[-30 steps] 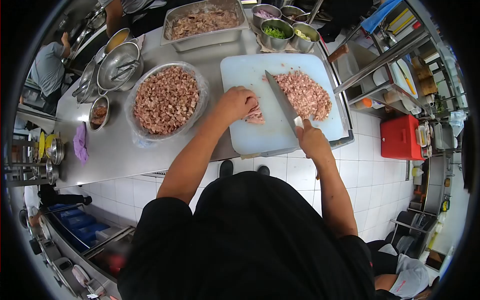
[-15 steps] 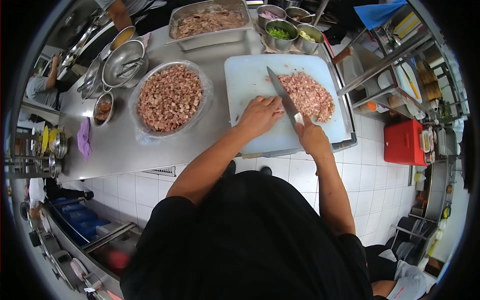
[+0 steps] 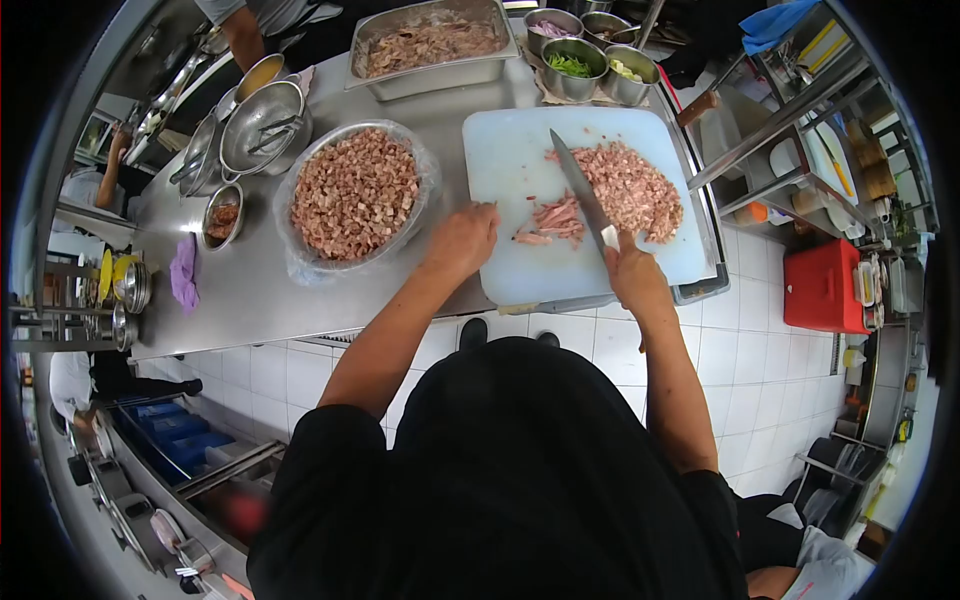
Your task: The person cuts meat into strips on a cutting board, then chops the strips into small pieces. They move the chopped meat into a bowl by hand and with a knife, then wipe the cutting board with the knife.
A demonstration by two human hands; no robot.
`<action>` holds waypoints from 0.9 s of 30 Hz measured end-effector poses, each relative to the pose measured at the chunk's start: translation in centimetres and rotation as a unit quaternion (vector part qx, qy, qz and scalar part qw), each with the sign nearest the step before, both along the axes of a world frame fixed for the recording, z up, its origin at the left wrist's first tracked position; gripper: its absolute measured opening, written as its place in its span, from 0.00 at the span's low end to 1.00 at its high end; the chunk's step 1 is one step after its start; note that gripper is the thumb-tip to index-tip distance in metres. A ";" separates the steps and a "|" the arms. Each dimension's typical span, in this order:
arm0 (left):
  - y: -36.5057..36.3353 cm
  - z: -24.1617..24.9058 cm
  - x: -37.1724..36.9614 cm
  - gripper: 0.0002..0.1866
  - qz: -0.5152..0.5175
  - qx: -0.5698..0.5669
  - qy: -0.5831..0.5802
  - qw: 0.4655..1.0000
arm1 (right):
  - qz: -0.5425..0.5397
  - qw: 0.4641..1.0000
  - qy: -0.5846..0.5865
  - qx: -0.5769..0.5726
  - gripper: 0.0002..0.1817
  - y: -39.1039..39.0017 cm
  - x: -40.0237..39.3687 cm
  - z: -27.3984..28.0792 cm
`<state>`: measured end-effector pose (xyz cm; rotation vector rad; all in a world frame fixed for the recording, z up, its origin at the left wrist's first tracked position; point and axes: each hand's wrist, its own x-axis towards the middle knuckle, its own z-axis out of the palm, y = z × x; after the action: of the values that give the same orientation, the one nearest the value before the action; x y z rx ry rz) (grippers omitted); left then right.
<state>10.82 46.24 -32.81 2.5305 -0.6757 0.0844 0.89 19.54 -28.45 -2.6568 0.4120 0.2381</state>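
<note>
My right hand (image 3: 633,270) is wrapped round the white handle of a large knife (image 3: 581,185), whose blade lies on the white cutting board (image 3: 500,270). Right of the blade spreads a pile of diced meat (image 3: 635,190); left of it is a small heap of meat strips (image 3: 558,219). My left hand (image 3: 466,236) is at the board's left edge, its fingers curled together; whether anything is in them is too small to tell. Beside it stands a plastic-lined bowl (image 3: 425,190) full of diced meat (image 3: 352,195).
A metal tray (image 3: 440,76) of meat and several metal pots (image 3: 568,84) stand behind the board. Metal bowls (image 3: 262,130) and a purple cloth (image 3: 184,272) lie at the left. Shelving and a red box (image 3: 824,287) are at the right. Other people stand around.
My left hand has moved left, off the middle of the board, and the heap of meat strips is now uncovered. My right hand still holds the knife. The view has shifted slightly.
</note>
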 end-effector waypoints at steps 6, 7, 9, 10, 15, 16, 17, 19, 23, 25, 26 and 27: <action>-3.5 -0.7 6.5 0.11 -0.057 -0.135 -0.028 0.989 | 0.000 1.000 -0.001 -0.014 0.18 0.1 -0.1 -0.1; -4.5 -0.6 7.0 0.12 -0.079 -0.133 0.014 0.988 | -0.007 1.000 0.004 -0.006 0.19 0.1 -0.1 -0.1; -6.7 0.6 7.3 0.14 -0.122 -0.126 0.097 0.980 | -0.019 1.000 0.015 0.010 0.19 0.2 0.0 -0.3; -7.7 0.3 7.2 0.14 -0.163 -0.139 0.037 0.976 | -0.022 1.000 0.015 0.012 0.19 0.2 0.0 -0.3; -8.8 -0.2 6.3 0.15 -0.264 -0.036 -0.017 0.964 | -0.040 0.998 0.003 0.042 0.20 -0.2 -0.2 -1.1; -8.4 0.1 5.9 0.15 -0.264 -0.031 -0.003 0.964 | -0.033 0.999 -0.005 0.039 0.20 -0.3 -0.3 -1.2; -7.9 0.3 5.6 0.16 -0.263 -0.024 0.011 0.964 | -0.026 0.999 -0.013 0.037 0.20 -0.3 -0.4 -1.2; -7.0 0.6 4.3 0.18 -0.242 -0.048 0.012 0.969 | -0.003 1.000 -0.026 0.014 0.19 -0.2 -0.4 -1.0; -6.7 1.0 0.9 0.20 -0.191 -0.107 -0.060 0.974 | 0.049 0.997 -0.044 -0.051 0.18 0.6 0.3 1.9; -6.9 0.3 0.7 0.20 -0.199 -0.116 -0.076 0.970 | 0.085 0.992 -0.058 -0.074 0.17 0.8 1.6 1.8; -7.0 -0.5 1.3 0.18 -0.215 -0.127 -0.072 0.966 | 0.109 0.988 -0.072 -0.086 0.17 0.5 2.8 1.0; -7.2 -0.6 1.6 0.17 -0.231 -0.138 -0.070 0.961 | 0.132 0.982 -0.086 -0.099 0.17 0.7 3.8 1.2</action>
<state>12.40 39.08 -33.41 2.0594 -1.2041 0.1814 4.74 20.20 -27.26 -2.8974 0.0257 0.0462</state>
